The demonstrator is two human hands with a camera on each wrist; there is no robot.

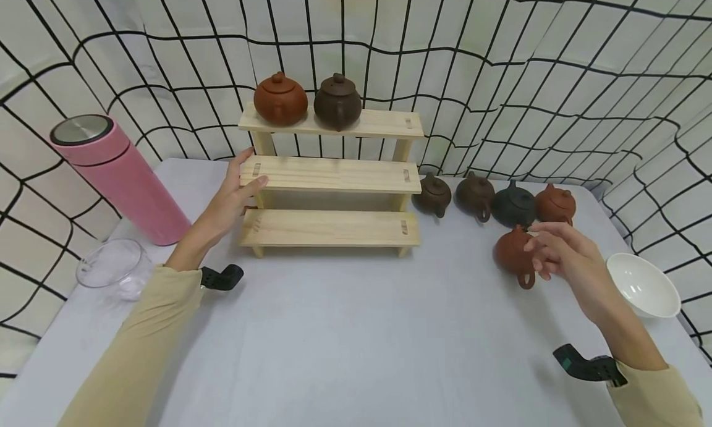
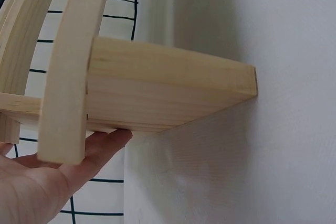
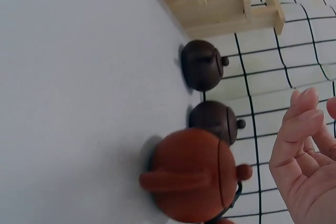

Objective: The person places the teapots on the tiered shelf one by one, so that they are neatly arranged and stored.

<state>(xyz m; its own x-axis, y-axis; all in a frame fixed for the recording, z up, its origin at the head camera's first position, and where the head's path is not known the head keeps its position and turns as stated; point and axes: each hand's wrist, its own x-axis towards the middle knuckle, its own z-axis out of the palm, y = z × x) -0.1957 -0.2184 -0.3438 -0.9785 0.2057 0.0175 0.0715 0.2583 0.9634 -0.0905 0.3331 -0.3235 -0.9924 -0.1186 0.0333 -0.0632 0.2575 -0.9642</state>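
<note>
A three-tier wooden display shelf [image 1: 330, 173] stands at the back middle of the table. My left hand [image 1: 225, 198] grips its left end at the middle tier, thumb on the front side; in the left wrist view, fingers [image 2: 107, 148] lie against the wood, partly hidden by it. On the top tier sit an orange-brown teapot [image 1: 280, 99] and a dark brown teapot [image 1: 337, 102]. My right hand [image 1: 573, 260], its fingers loosely bent and holding nothing, hovers beside a reddish-brown teapot [image 1: 512, 251]. The right wrist view shows that teapot [image 3: 191, 177] apart from the fingers.
Behind it, right of the shelf, stand two dark brown teapots [image 1: 432, 195] [image 1: 474, 195], a dark grey-green teapot [image 1: 513, 204] and an orange-brown teapot [image 1: 556, 203]. A white bowl [image 1: 643, 285] sits far right. A pink flask [image 1: 125, 180] and clear glass bowl [image 1: 114, 269] stand left. Black wire mesh [image 1: 367, 46] encloses the table.
</note>
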